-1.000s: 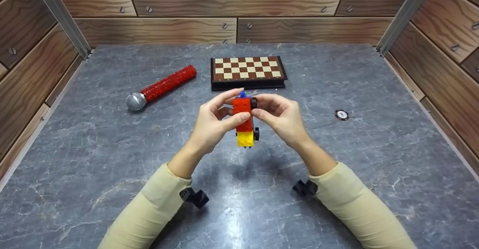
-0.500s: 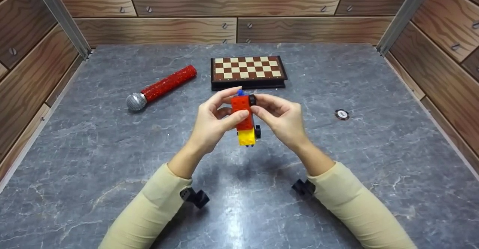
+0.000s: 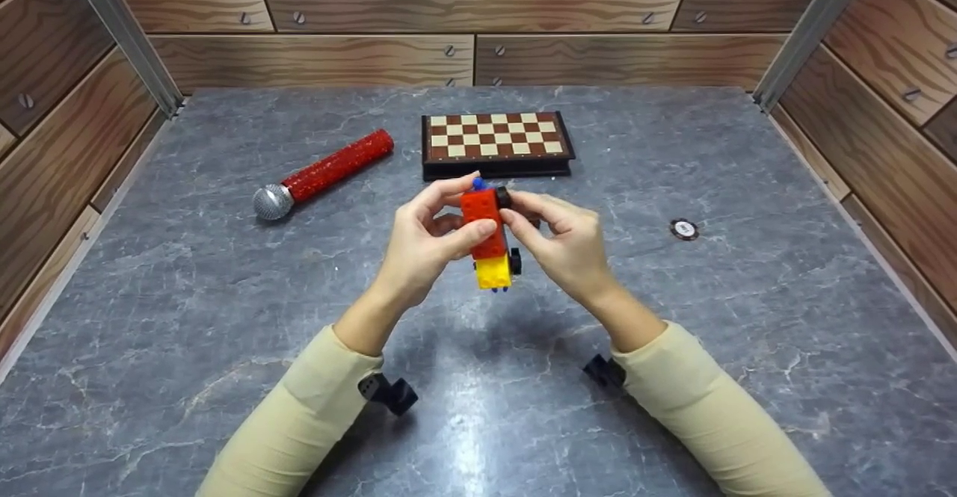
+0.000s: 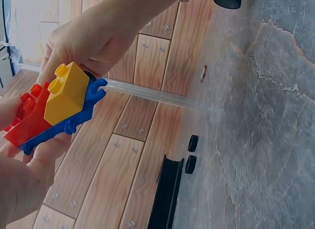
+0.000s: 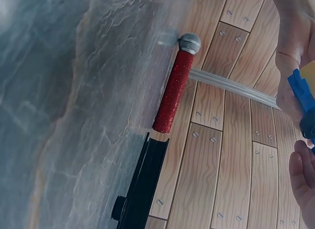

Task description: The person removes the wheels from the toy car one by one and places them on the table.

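A toy car built of bricks, with red (image 3: pixel 480 209) and yellow (image 3: pixel 493 272) blocks on a blue chassis (image 4: pixel 74 123), is held up above the table in front of me. My left hand (image 3: pixel 426 239) grips its red block, thumb on top and fingers beneath. With thumb and forefinger, my right hand (image 3: pixel 562 243) pinches a black wheel (image 3: pixel 503 197) at the car's far right corner. Another black wheel (image 3: pixel 516 261) sits at the near right corner. In the left wrist view, bare blue pegs stick out along the chassis side.
A folded chessboard case (image 3: pixel 497 138) lies at the back, with two loose wheels (image 4: pixel 191 164) near it in the left wrist view. To its left lies a glittery red microphone (image 3: pixel 329 172). A poker chip (image 3: pixel 683 229) is on the right. Wood-patterned walls enclose the table.
The car has shifted slightly up, its far end tipping a little to the left. My right hand has edged left with it, and a dark round shape now shows behind its fingers.
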`<action>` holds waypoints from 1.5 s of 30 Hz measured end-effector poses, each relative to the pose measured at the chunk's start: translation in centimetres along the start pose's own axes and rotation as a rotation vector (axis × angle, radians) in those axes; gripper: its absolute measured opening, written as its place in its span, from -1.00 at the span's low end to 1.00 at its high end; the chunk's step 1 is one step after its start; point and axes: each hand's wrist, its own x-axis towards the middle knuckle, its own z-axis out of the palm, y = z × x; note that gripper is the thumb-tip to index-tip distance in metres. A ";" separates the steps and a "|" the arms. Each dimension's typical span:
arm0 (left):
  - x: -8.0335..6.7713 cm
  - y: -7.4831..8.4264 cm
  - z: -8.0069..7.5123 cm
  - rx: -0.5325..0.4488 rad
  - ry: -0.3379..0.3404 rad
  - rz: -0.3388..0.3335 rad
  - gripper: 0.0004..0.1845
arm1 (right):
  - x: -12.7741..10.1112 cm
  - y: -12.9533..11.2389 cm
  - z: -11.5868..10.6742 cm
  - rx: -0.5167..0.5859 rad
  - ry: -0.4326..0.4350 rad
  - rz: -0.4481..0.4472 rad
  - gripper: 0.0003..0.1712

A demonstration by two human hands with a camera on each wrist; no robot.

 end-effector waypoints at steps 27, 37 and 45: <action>0.3 0.0 -0.2 0.114 0.020 0.122 -0.45 | 0.7 -0.5 1.1 -0.158 0.058 -0.178 -0.77; 0.4 -0.1 -0.3 0.087 0.023 0.112 -0.45 | 0.6 -0.1 0.4 0.030 -0.025 -0.003 -0.68; 0.2 -0.2 -0.5 0.064 -0.052 0.085 -0.45 | 0.5 0.0 -0.8 0.338 -0.166 0.292 -0.59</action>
